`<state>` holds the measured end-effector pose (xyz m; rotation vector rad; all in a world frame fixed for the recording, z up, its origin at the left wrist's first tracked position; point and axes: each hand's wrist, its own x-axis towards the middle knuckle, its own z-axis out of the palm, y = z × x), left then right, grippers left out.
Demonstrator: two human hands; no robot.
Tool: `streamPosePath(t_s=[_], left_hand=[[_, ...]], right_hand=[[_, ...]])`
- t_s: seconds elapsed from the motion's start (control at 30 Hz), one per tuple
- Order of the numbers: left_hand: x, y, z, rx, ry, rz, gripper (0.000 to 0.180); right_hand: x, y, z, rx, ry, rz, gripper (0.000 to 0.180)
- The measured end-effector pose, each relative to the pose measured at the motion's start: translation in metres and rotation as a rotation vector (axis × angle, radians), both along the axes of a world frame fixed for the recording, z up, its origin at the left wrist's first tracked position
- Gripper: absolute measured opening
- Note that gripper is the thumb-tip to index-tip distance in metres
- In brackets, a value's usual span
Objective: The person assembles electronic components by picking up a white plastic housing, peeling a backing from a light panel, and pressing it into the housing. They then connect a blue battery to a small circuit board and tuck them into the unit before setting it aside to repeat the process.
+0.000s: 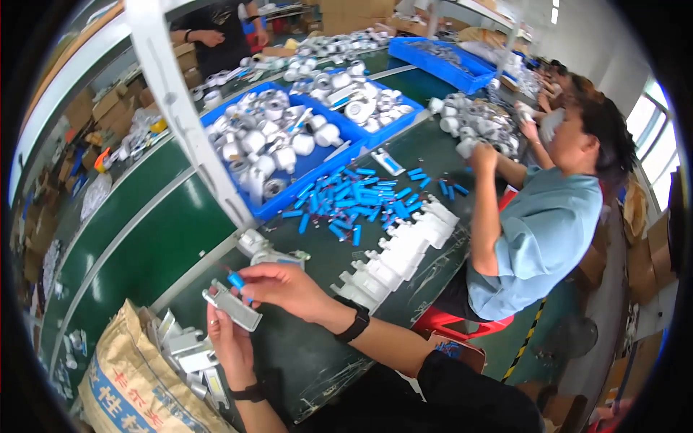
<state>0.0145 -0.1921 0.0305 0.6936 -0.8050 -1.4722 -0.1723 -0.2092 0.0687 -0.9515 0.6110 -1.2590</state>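
A dark green workbench (303, 353) runs through a crowded assembly hall. The left hand (229, 345) grips a grey metal bracket (232, 306), long axis running ten to four o'clock. The right hand (285, 287), fingertips pinched on a small blue cylinder (235, 280), holds it just above the bracket at twelve o'clock.

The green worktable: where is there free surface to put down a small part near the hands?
On the green worktable, bare surface lies just below the right hand, between the wrist and the table's near edge. Crowded: the pile of blue cylinders, the row of white housings, the blue bins, and the sack of grey parts by the left hand.
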Motion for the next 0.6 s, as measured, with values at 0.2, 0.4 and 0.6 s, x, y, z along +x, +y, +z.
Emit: streamPosePath(t_s=[0.2,0.4,0.6], left_hand=[[-0.006,-0.009,0.003,0.057,-0.004,-0.019,0.050],[-0.001,-0.011,0.002,0.039,0.046,0.012,0.044],[0.002,-0.008,0.002,0.005,0.051,-0.031,0.044]], right_hand=[[-0.003,0.006,-0.017,0.141,-0.081,-0.051,0.034],[0.014,0.013,-0.023,-0.061,0.396,-0.242,0.032],[0.025,0.021,-0.015,-0.260,0.641,-0.377,0.028]])
